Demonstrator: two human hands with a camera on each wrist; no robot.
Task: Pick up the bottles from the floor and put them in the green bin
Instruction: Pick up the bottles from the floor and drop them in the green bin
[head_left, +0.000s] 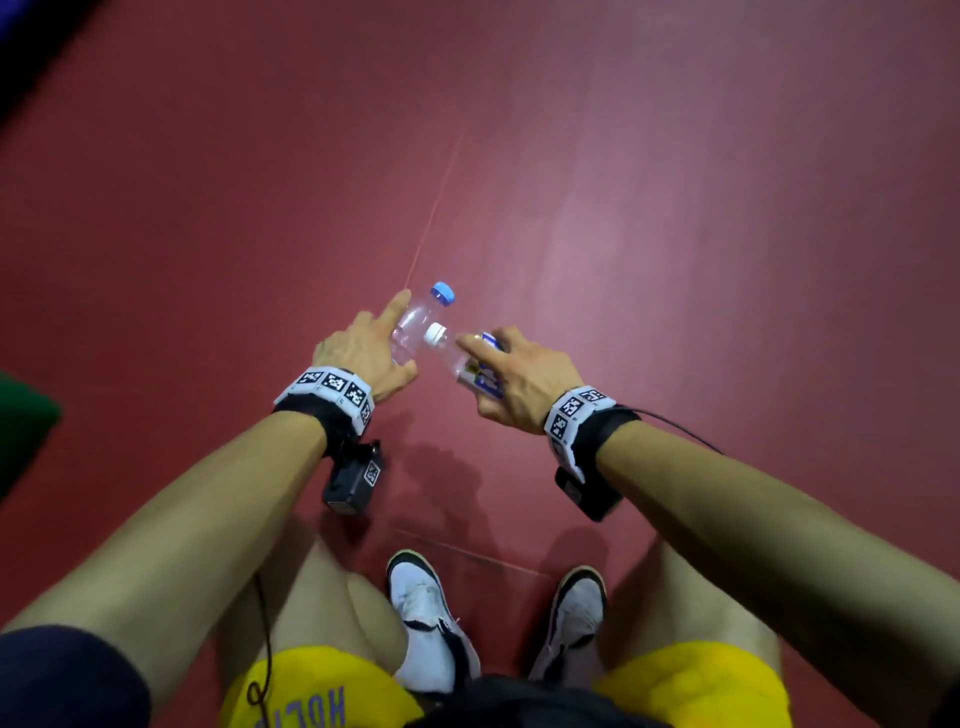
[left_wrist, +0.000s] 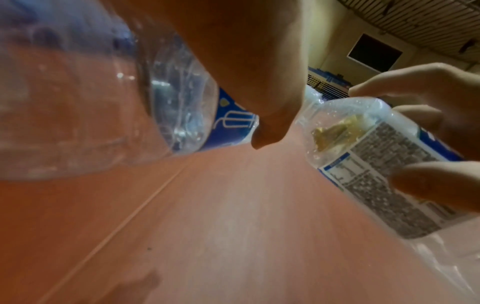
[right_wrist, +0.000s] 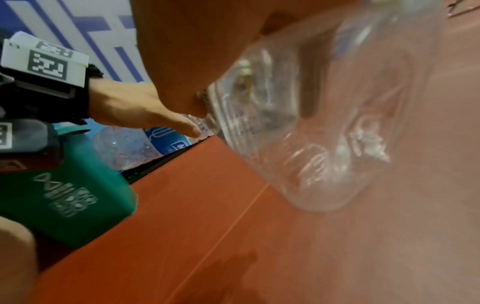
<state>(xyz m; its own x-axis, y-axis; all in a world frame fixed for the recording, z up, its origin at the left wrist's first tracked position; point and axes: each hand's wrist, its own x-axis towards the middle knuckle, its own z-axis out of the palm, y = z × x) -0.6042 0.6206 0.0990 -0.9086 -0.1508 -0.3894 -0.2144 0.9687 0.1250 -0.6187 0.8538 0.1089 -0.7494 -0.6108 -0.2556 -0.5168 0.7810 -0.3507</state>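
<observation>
My left hand (head_left: 363, 353) grips a clear plastic bottle with a blue cap (head_left: 423, 317), held off the red floor; its blue label shows in the left wrist view (left_wrist: 233, 123). My right hand (head_left: 519, 374) grips a second clear bottle with a white cap (head_left: 457, 353) and a blue and white label (left_wrist: 384, 164). The two bottle necks nearly cross in front of me. The green bin (right_wrist: 67, 197) stands on the floor to my left, behind the left wrist; only its dark edge (head_left: 21, 426) shows in the head view.
Red floor (head_left: 623, 208) with a thin seam line stretches ahead. My white shoes (head_left: 431, 623) and yellow shorts sit at the bottom. A blue and white wall panel (right_wrist: 78, 30) rises behind the bin.
</observation>
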